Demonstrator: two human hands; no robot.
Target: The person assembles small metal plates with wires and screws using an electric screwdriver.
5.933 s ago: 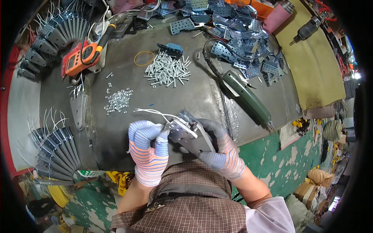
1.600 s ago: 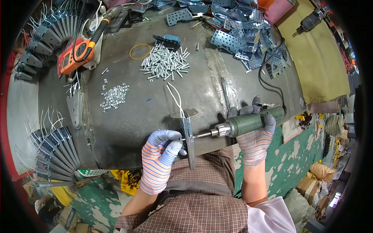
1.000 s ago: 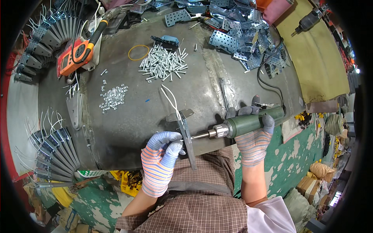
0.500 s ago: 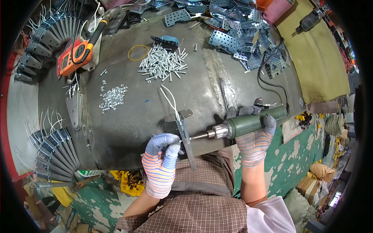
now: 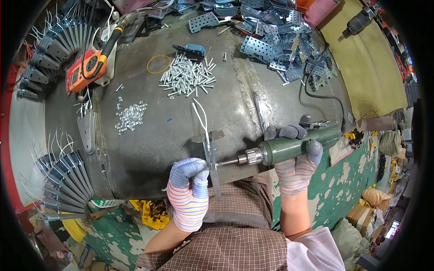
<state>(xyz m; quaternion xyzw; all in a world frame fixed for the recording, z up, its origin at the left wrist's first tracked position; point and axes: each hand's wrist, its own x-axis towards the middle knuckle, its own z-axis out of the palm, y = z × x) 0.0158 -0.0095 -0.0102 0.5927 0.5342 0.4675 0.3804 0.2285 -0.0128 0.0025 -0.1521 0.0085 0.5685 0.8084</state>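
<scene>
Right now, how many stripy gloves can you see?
2: one on the left hand, holding the wired metal piece, and one on the right hand, around the green power driver. Others might be hidden.

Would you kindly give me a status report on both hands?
Left hand holding metal part edge-on. Right hand gripping green power screwdriver, tip at part. White wires away from tip.

No lettering or number can be read clearly. On the orange meter (image 5: 85, 81), the display (image 5: 74, 77) and dial (image 5: 91, 63) are seen too small to be deciphered, as is the bright panel (image 5: 392, 229) at far right.
</scene>
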